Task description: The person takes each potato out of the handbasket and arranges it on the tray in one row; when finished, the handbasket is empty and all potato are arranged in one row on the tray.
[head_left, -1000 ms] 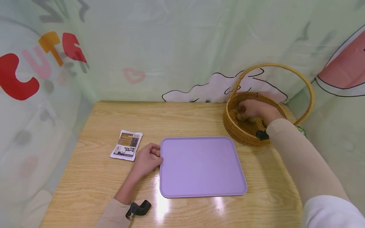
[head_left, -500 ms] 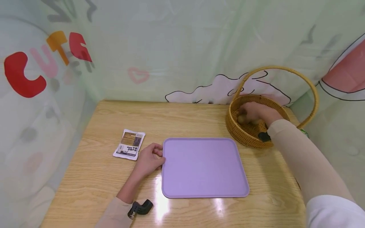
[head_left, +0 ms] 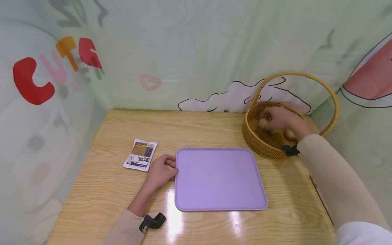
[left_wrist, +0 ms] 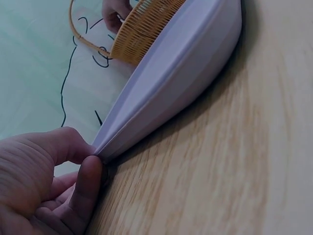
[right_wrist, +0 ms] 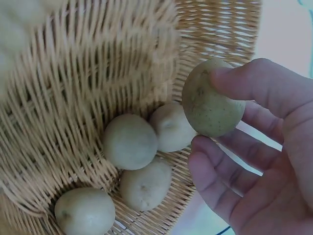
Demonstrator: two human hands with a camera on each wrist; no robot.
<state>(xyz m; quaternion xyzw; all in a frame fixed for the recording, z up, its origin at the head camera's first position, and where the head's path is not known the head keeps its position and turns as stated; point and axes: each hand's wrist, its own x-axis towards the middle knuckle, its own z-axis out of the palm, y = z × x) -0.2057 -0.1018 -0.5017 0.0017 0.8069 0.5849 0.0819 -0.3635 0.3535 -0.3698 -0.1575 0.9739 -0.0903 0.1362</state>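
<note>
Inside the wicker basket (head_left: 257, 139), at the right of the table, my right hand (head_left: 280, 117) holds a small potato (right_wrist: 212, 98) between thumb and fingers. The right wrist view shows it raised over several other potatoes (right_wrist: 130, 142) lying on the woven bottom. My left hand (head_left: 160, 172) is at the left edge of a flat lilac tray (head_left: 220, 180). In the left wrist view, its thumb and forefinger pinch the tray's rim (left_wrist: 115, 137). Nothing lies on the tray.
A flat white and brown packet (head_left: 141, 154) lies on the wooden table (head_left: 190, 129), left of the tray. The basket's tall arched handle (head_left: 295, 73) rises above my right hand. A printed curtain (head_left: 183, 51) hangs behind the table.
My right hand has risen a little from the basket's bottom with the potato, and more potatoes show beneath it. My left hand stays at the tray's edge. The head view has shifted slightly.
</note>
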